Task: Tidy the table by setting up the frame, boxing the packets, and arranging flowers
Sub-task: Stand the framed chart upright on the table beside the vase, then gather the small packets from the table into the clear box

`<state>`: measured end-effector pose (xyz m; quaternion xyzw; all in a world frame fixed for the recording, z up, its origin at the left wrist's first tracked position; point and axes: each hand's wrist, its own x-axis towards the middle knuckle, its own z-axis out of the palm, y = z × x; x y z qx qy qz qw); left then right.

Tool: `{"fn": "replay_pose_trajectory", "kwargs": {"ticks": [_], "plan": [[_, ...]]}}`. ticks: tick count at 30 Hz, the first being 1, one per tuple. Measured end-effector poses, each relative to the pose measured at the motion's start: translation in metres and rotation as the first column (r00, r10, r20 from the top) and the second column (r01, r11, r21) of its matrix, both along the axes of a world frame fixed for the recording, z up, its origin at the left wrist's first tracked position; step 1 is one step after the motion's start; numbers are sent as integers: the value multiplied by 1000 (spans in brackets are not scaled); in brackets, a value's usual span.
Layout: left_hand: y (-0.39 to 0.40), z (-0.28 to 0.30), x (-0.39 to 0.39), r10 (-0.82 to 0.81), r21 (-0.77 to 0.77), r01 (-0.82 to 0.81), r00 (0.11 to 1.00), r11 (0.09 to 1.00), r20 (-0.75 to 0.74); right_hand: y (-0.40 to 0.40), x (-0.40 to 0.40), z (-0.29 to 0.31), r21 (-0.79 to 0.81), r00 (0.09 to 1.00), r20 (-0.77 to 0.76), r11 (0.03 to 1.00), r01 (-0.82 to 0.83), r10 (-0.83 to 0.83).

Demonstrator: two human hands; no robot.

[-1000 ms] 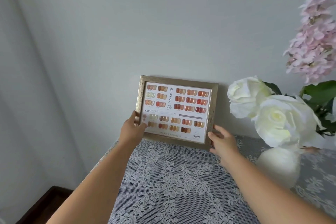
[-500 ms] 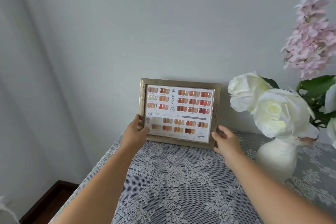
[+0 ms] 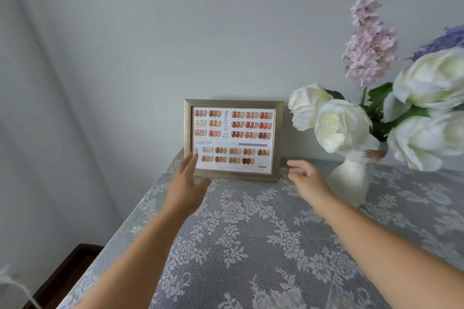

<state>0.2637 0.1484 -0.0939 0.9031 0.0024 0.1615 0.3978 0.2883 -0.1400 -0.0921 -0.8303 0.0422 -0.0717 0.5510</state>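
A gold picture frame (image 3: pixel 233 139) with a nail-colour chart stands upright at the back of the table, against the wall. My left hand (image 3: pixel 188 183) hovers open just in front of its lower left corner, fingertips near the frame's edge. My right hand (image 3: pixel 307 178) is open and apart from the frame's lower right corner. A white vase (image 3: pixel 350 183) holds white roses (image 3: pixel 339 125) and a pink flower spike (image 3: pixel 369 45) to the right of the frame. No packets or box are in view.
A grey lace tablecloth (image 3: pixel 251 246) covers the table. The table's left edge drops to a dark wooden piece (image 3: pixel 67 276) on the floor. A plain wall stands right behind the frame. A purple bloom (image 3: pixel 442 42) shows at the far right.
Both hands held the frame's lower corners before; now they have let go and drawn back a little. The frame stands on its own.
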Motion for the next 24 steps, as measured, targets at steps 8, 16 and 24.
{"fn": "replay_pose_trajectory", "kwargs": {"ticks": [8, 16, 24], "plan": [[-40, 6, -97, -361, 163, 370, 929, 915, -81, -54, -91, 18, -66, 986, 8, 984, -167, 168], [-86, 1, -159, -500, 342, 651, 748, 677, -436, -87, -161, 15, -322, 920, -88, 864, -388, 381], [-103, -6, -175, -395, 523, 639, 765, 564, -509, -89, -214, -9, -685, 893, -303, 575, -447, 333]]}}
